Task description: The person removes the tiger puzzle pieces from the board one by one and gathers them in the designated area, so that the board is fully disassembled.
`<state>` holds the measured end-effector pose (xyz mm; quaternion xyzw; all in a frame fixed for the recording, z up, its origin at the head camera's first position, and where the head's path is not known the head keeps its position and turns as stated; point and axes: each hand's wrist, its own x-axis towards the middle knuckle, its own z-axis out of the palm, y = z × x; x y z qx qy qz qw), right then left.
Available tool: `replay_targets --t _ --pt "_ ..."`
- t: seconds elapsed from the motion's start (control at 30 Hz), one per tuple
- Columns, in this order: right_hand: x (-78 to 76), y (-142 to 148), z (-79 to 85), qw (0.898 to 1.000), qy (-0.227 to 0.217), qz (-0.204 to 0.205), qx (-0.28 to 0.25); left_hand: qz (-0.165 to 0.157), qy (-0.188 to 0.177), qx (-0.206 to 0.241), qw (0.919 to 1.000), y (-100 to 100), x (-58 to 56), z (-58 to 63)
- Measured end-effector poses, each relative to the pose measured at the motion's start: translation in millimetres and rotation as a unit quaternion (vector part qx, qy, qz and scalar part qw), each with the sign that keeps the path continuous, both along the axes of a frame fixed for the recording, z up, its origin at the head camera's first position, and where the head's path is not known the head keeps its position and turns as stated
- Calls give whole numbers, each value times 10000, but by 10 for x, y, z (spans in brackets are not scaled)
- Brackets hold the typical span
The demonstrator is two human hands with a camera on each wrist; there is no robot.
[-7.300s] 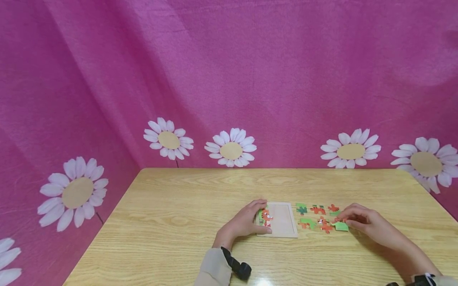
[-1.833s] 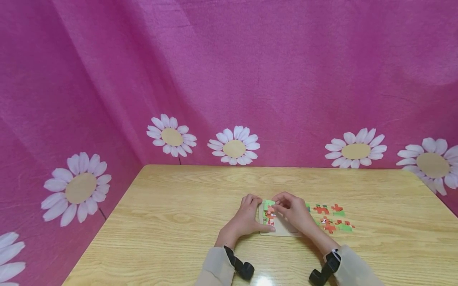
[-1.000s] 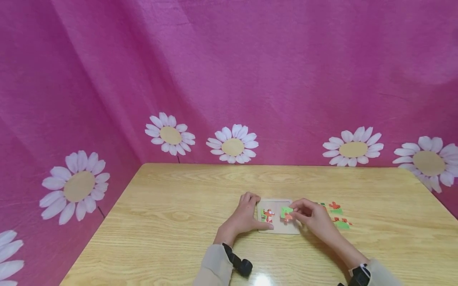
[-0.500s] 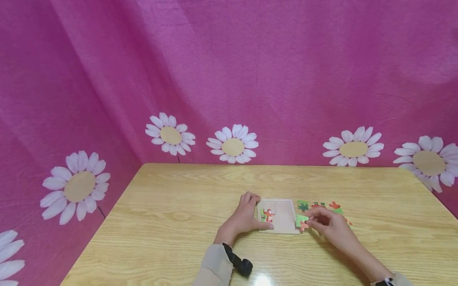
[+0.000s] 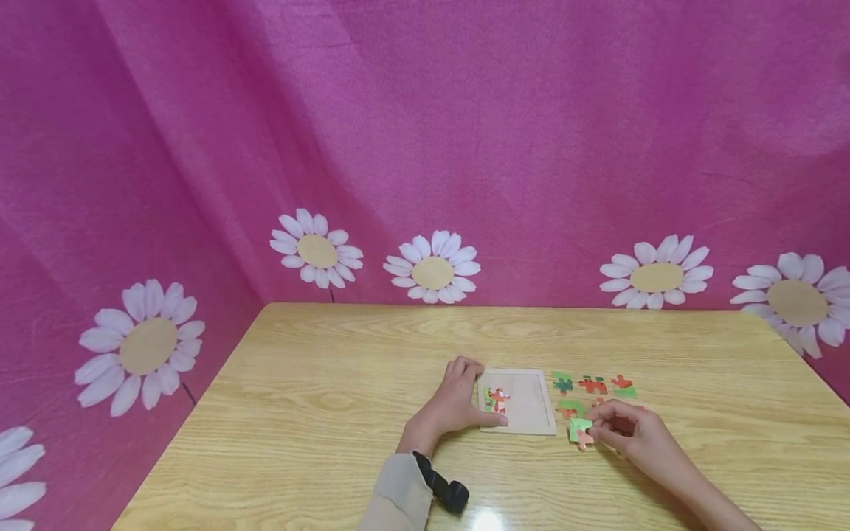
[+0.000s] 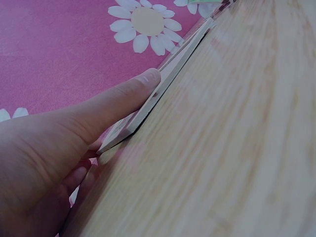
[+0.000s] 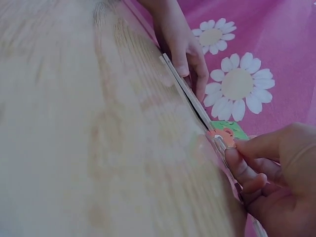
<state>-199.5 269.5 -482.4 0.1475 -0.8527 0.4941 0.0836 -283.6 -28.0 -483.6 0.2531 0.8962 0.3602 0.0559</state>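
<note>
My left hand (image 5: 450, 405) grips the left side of a pale wooden puzzle tray (image 5: 531, 430), its thumb lying on the near rim and its fingers round the far left corner. Inside the tray, at the left, an orange, white and green picture piece (image 5: 496, 400) lies in place. To the right of the tray my right hand (image 5: 639, 436) pinches a green and orange jigsaw piece (image 5: 580, 432) between thumb and fingers. In the right wrist view that jigsaw piece (image 7: 228, 132) shows tilted off the table. Behind it lie more loose pieces, some partly hidden by the right hand.
Loose jigsaw pieces lie in two rows right of the tray, among them a dark green piece (image 5: 562, 382), an orange piece (image 5: 592, 384) and an orange and green piece (image 5: 623, 383). A pink cloth (image 5: 531, 147) with daisies hangs behind the wooden table (image 5: 319, 428).
My right hand brought the green and orange piece over the tray's upper left, then carried it back right and nearer to me, beside the loose pieces. The left hand stays on the tray.
</note>
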Motion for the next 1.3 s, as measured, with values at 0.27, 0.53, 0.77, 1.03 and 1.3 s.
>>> replay_targets --t 0.27,0.53,0.77,1.03,1.3 --pt "10 13 10 9998 -166 76 60 2 29 5 10000 6 3 -3" --pt "19 23 2 9998 -21 138 157 -24 75 -46 10000 18 1 -7" --pt "7 60 -16 9989 -44 270 381 12 48 -32 10000 19 3 -18" --pt "-27 76 -12 9963 69 442 728 6 88 -32 10000 12 6 -4" --pt "-44 69 20 9926 255 599 1023 37 10 -37 10000 17 12 9"
